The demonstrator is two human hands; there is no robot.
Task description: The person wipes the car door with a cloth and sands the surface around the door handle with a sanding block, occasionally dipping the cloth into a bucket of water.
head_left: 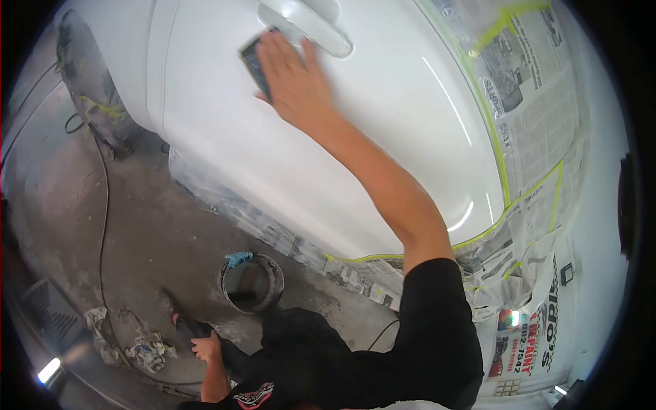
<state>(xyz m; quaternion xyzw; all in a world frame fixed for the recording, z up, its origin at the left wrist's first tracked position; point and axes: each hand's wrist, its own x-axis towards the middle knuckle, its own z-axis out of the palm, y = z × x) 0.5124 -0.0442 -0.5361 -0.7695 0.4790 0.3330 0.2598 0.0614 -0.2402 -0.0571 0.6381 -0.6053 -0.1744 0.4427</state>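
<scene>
My right hand (297,82) lies flat with its fingers stretched over a dark piece of sandpaper (253,63), pressing it to the white car door (383,130). Just above the fingertips is the white door handle (311,27). The sandpaper's left edge sticks out past my fingers; the rest is under the hand. Low in the view, my left hand (208,348) rests on my dark-trousered leg (229,355), its fingers loosely apart and nothing seen in them.
Newspaper (526,89) and yellow-green tape (504,171) border the door. A bucket (279,280) of dark liquid stands on the floor, a blue cloth (239,258) on its rim. Crumpled paper (149,352) and a hose (104,225) lie leftward, near a covered wheel (89,75).
</scene>
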